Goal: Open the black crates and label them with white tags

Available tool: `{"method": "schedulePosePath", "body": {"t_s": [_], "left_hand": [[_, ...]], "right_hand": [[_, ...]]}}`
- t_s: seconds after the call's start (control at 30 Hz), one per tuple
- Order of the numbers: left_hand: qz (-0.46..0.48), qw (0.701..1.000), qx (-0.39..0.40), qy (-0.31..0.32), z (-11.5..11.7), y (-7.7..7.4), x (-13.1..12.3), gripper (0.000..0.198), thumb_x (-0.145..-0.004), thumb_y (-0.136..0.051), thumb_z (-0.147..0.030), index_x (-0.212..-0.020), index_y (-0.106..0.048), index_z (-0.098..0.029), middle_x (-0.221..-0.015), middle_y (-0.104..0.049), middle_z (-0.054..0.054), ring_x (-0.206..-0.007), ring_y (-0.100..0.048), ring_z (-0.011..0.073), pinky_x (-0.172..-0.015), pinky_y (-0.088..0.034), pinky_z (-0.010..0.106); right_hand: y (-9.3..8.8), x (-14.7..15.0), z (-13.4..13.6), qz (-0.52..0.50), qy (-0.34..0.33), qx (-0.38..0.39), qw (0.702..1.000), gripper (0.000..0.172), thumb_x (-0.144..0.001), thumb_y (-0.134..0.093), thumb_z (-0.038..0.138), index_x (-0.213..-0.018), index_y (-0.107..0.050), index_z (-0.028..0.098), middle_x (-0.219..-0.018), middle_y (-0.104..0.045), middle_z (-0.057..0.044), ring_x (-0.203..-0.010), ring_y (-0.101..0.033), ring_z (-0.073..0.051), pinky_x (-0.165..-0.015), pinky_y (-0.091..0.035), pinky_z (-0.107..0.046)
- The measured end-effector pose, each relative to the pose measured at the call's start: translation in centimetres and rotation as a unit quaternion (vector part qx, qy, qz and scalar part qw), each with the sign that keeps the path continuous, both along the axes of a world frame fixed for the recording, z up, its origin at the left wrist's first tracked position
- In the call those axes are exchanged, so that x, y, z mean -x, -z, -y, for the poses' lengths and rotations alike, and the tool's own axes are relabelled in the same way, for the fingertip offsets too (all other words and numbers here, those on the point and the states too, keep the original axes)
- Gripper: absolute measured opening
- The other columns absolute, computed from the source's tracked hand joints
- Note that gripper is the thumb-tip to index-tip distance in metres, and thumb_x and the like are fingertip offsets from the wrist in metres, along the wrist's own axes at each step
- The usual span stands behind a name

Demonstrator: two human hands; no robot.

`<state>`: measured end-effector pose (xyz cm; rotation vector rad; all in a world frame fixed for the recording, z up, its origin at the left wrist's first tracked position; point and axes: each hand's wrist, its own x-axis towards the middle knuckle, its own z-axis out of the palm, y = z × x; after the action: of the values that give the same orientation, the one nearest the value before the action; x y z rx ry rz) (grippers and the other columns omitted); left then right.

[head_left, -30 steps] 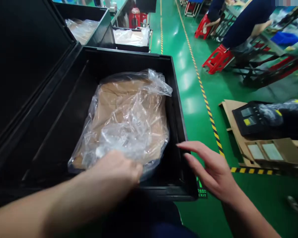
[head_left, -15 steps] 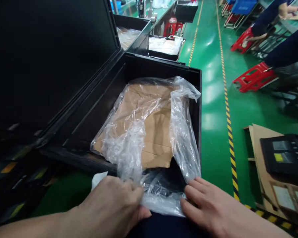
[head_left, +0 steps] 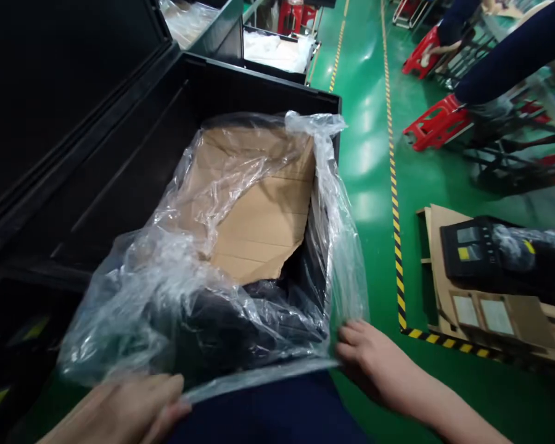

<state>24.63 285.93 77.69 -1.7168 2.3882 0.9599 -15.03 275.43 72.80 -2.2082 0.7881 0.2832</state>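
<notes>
A clear plastic bag (head_left: 152, 290) lines a large black box (head_left: 263, 80) and spills over its near edge. My left hand (head_left: 129, 407) grips the bag's rim at the lower left, fingers closed. At the lower right, my right hand (head_left: 365, 357) pinches the other end of the same rim. Between them the rim is stretched nearly straight. Inside the bag lies a brown cardboard sheet (head_left: 259, 228), partly under crumpled film. Dark contents show below its near edge, too unclear to name.
The box's black lid (head_left: 50, 80) stands open at the left. Another box with white plastic (head_left: 277, 52) is beyond. Right of a striped floor line (head_left: 394, 216) are a cardboard-topped pallet (head_left: 437, 246), red stools (head_left: 437, 123) and a seated person's dark-clothed leg (head_left: 504, 58).
My hands have moved apart, the left one farther left and down. The bag's rim is spread wider and the cardboard is more uncovered. The view has shifted right and down.
</notes>
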Motion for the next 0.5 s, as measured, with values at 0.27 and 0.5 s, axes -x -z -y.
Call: {"method": "schedulePosePath", "body": {"t_s": [0.27,0.5], "left_hand": [[-0.019,0.980,0.195,-0.012,1.2,1.0,2.6,0.023,-0.096,-0.048,-0.024,-0.116,-0.060,-0.024,-0.104,-0.073,-0.001,-0.084,-0.071,0.0111,-0.071,-0.055,0.016],[0.162,0.958,0.222,0.078,16.5,-3.3,11.0,0.041,-0.083,-0.061,-0.058,-0.078,-0.058,-0.018,-0.065,-0.062,0.003,-0.053,-0.061,0.0277,-0.041,-0.036,0.036]], "right_hand": [[9.9,-1.9,2.5,-0.010,0.025,0.003,1.000,0.024,-0.084,-0.047,0.007,-0.101,-0.064,0.012,-0.115,-0.061,-0.016,-0.113,-0.054,-0.029,-0.095,-0.044,-0.043],[3.2,-0.8,4.2,0.116,0.160,0.002,0.980,0.016,-0.085,-0.043,0.007,-0.080,-0.056,0.015,-0.078,-0.059,-0.003,-0.071,-0.057,-0.012,-0.065,-0.042,-0.023]]}}
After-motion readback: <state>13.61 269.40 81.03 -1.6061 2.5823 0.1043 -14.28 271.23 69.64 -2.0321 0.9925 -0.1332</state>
